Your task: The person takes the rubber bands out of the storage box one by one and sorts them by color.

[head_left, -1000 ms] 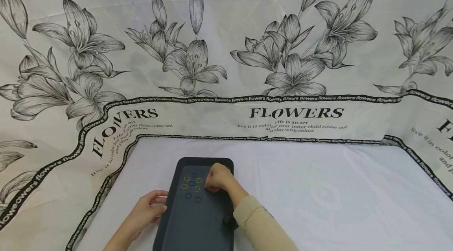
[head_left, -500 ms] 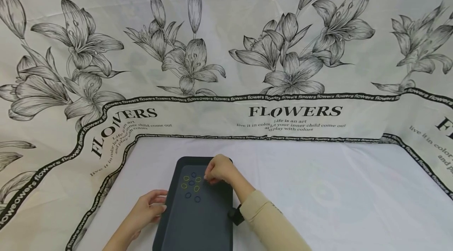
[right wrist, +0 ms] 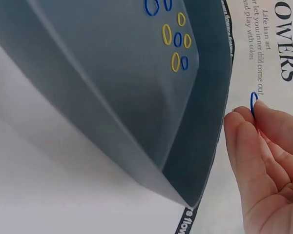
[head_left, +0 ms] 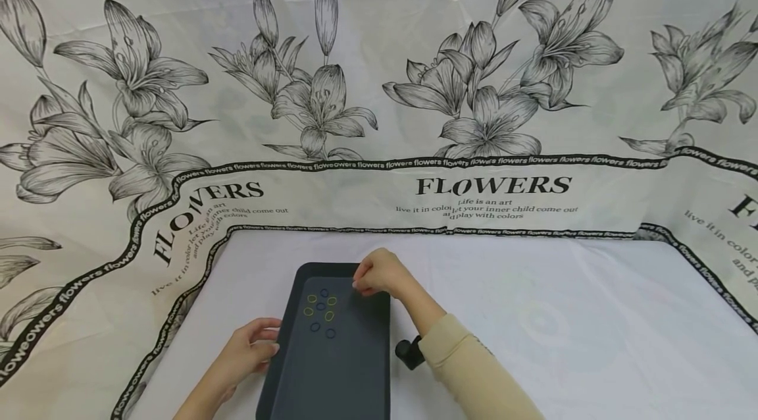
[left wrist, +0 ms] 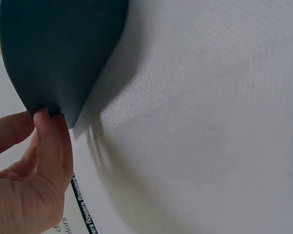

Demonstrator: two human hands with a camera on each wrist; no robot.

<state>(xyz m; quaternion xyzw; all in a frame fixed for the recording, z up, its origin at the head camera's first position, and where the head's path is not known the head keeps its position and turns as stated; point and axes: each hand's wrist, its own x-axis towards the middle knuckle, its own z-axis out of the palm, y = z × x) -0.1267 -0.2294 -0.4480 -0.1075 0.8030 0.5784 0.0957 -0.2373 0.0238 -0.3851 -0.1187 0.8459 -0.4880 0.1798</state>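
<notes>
White cloth [head_left: 533, 315] underlies both hands [head_left: 239, 353], the right [head_left: 380, 273] pinching a blue ring [right wrist: 252, 103]

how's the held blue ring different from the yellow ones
The held blue ring is pinched in the right grip; the yellow rings lie flat in the tray. The held blue ring is alone; the four yellow rings sit among other blue rings. Both are thin loops.

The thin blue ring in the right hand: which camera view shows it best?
Right wrist: the thin blue ring shows plainly, pinched by the right hand. Head: cannot be made out. Left wrist: absent.
</notes>
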